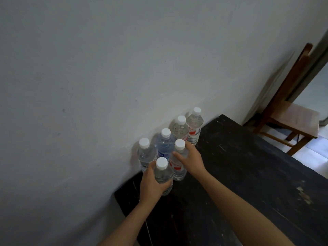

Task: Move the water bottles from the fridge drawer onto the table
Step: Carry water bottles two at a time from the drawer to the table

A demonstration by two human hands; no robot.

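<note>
Currently left hand grip is clamping clear white-capped plastic bottle, right hand clamping red-labelled plastic bottle; crowded neighbouring bottles risking toppling.

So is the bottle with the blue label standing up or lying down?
Standing up: the blue-label bottle has its white cap on top.

We count six bottles upright at the edge of the table that meets the wall. Four form a back row running along the wall, touching it or just beside it. In front of that row are the other two. Our left hand grips the nearer bottle, and our right hand grips the farther bottle, just right of it. A chair stands beyond the table's far end, near the wall.
</note>
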